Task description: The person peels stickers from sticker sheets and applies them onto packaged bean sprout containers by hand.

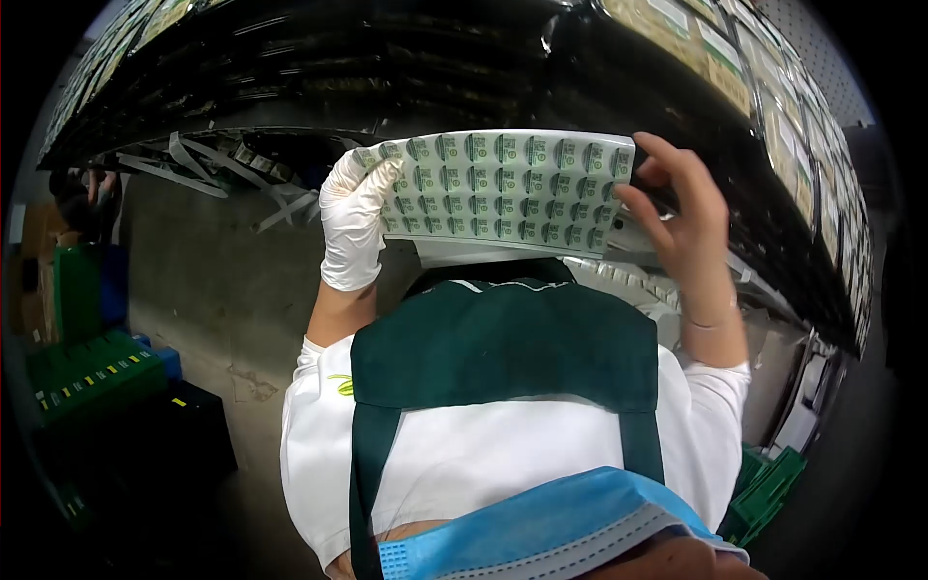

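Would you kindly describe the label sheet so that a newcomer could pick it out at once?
Find the dark green apron, then look just above it in the picture, between the gloved left hand and the bare right hand. The sheet there is pale and wide. Unlike the shiny black surface beyond, it carries four rows of small green labels.

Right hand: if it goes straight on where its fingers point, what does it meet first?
The sheet of labels, at its right-hand edge. The bare right hand may already be touching it; contact is hard to judge from this view.
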Tool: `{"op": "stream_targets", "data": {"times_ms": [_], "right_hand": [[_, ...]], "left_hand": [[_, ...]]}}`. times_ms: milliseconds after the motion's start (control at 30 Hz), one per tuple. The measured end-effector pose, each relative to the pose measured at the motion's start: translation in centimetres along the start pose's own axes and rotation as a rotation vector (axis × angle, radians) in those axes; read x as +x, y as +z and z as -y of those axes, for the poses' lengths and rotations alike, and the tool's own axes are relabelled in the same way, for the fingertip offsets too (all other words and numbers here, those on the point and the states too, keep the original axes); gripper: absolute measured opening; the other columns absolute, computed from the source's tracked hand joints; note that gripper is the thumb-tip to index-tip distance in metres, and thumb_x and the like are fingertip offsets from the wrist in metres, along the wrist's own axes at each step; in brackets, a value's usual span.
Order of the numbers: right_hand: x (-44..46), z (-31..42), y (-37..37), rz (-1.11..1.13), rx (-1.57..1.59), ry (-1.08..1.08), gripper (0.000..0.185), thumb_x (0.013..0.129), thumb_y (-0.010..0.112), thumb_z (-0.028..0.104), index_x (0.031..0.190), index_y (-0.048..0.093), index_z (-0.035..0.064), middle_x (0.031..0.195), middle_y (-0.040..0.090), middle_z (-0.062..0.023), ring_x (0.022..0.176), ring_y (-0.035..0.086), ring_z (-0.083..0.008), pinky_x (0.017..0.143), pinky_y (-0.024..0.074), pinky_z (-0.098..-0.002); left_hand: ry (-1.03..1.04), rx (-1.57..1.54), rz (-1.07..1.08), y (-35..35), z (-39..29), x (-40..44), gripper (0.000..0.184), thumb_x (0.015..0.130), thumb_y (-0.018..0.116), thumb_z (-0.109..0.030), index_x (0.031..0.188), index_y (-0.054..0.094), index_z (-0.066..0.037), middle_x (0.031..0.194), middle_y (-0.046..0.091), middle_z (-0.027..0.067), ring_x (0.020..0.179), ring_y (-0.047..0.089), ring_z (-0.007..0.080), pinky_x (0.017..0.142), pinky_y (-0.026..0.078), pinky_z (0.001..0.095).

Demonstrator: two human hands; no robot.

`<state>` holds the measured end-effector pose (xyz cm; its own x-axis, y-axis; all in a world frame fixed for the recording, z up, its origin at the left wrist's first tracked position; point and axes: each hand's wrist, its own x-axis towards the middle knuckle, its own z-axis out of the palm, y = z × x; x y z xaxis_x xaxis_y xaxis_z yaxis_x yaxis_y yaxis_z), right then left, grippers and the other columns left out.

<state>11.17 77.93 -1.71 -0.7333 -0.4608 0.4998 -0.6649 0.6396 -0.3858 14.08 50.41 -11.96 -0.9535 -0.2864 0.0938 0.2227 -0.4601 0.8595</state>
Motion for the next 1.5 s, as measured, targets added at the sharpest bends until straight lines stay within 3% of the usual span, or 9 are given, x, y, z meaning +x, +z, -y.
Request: {"op": "stream_targets", "data": {"times_ms": [233, 333, 600, 667, 733, 867, 1067, 1400, 1500], "right_hand": [[-2.5, 0.1, 4.5, -0.119, 0.814, 0.517, 0.033, 0.073, 0.063, 0.004, 0.103, 0.048, -0.0011, 0.071, 0.055, -0.0007, 0.063, 0.049, -0.0038, 0.054, 0.0377, -0.0154], [-3.3, 0.8, 3.5, -0.080, 0.981, 0.649, 0.032, 0.072, 0.063, 0.002, 0.101, 0.049, -0.0019, 0.074, 0.059, -0.0033, 0.064, 0.052, -0.0047, 0.055, 0.0391, -0.0148], [-4.2, -1.8, 1.2, 0.119, 1.034, 0.765, 0.013, 0.072, 0.063, 0.006, 0.067, 0.052, 0.0028, 0.056, 0.053, 0.0004, 0.050, 0.048, -0.0035, 0.044, 0.0368, -0.0169], [-3.5, -2.2, 0.2, 0.149, 0.891, 0.723, 0.018, 0.071, 0.066, 0.012, 0.067, 0.050, 0.0035, 0.049, 0.047, 0.0016, 0.043, 0.043, -0.0043, 0.038, 0.0330, -0.0204], [-3.1, -3.4, -1.7, 0.185, 0.138, 0.392, 0.024, 0.067, 0.070, 0.018, 0.076, 0.052, 0.0039, 0.053, 0.048, -0.0011, 0.048, 0.046, -0.0073, 0.041, 0.0342, -0.0222], [-2.2, -4.5, -5.1, 0.051, -0.172, -0.244, 0.040, 0.060, 0.069, 0.014, 0.097, 0.053, 0.0082, 0.081, 0.050, -0.0069, 0.074, 0.048, -0.0236, 0.069, 0.0380, -0.0341], [-5.3, -10.4, -9.1, 0.174, -0.312, -0.260, 0.033, 0.060, 0.054, 0.002, 0.092, 0.054, 0.0105, 0.074, 0.046, -0.0020, 0.064, 0.049, -0.0163, 0.042, 0.0407, -0.0240], [-3.6, -8.2, -7.6, -0.005, -0.156, -0.630, 0.021, 0.057, 0.055, 0.012, 0.077, 0.056, 0.0055, 0.072, 0.052, -0.0034, 0.054, 0.047, -0.0134, 0.043, 0.0377, -0.0222], [-2.1, -8.4, -10.9, -0.030, 0.414, -0.090, 0.027, 0.068, 0.058, -0.003, 0.093, 0.053, 0.0038, 0.085, 0.055, -0.0068, 0.065, 0.052, -0.0128, 0.053, 0.0445, -0.0229]], "left_hand": [[0.009, 0.002, 0.187, 0.1, -1.2, 0.1, 0.012, 0.072, 0.060, 0.005, 0.081, 0.059, -0.003, 0.084, 0.063, 0.0088, 0.073, 0.058, 0.0105, 0.068, 0.046, 0.0214], [-0.166, 0.006, 0.187, 1.8, -2.6, -1.4, 0.019, 0.067, 0.059, 0.009, 0.082, 0.058, -0.002, 0.085, 0.062, 0.0099, 0.077, 0.058, 0.0135, 0.068, 0.047, 0.0243], [0.034, 0.106, 0.186, 1.3, -1.4, -0.9, 0.015, 0.067, 0.067, -0.001, 0.080, 0.062, -0.004, 0.076, 0.062, 0.0055, 0.069, 0.058, 0.0119, 0.067, 0.047, 0.0223], [0.017, 0.044, 0.189, 1.8, -0.7, -0.2, 0.016, 0.066, 0.068, -0.001, 0.080, 0.062, -0.004, 0.075, 0.063, 0.0068, 0.068, 0.058, 0.0117, 0.066, 0.048, 0.0224], [0.029, 0.030, 0.250, 3.2, 0.1, 0.2, 0.016, 0.066, 0.068, 0.000, 0.080, 0.062, -0.004, 0.078, 0.063, 0.0078, 0.068, 0.059, 0.0114, 0.065, 0.048, 0.0220], [-0.036, 0.151, 0.285, 8.5, 1.7, 0.1, 0.013, 0.066, 0.067, 0.002, 0.076, 0.061, -0.003, 0.077, 0.063, 0.0069, 0.067, 0.058, 0.0104, 0.064, 0.048, 0.0218], [-0.098, 0.082, 0.226, 16.9, 5.5, -0.7, 0.013, 0.065, 0.067, 0.004, 0.072, 0.061, -0.005, 0.074, 0.062, 0.0053, 0.066, 0.058, 0.0104, 0.063, 0.048, 0.0208], [-0.327, -0.019, 0.026, 12.7, 6.4, -0.5, 0.013, 0.070, 0.061, 0.004, 0.068, 0.057, -0.008, 0.073, 0.061, 0.0019, 0.065, 0.057, 0.0088, 0.062, 0.046, 0.0212], [-0.312, 0.026, 0.065, 12.0, 6.8, 0.0, 0.013, 0.070, 0.063, 0.004, 0.068, 0.059, -0.009, 0.071, 0.061, 0.0007, 0.063, 0.056, 0.0080, 0.062, 0.044, 0.0204]]}}
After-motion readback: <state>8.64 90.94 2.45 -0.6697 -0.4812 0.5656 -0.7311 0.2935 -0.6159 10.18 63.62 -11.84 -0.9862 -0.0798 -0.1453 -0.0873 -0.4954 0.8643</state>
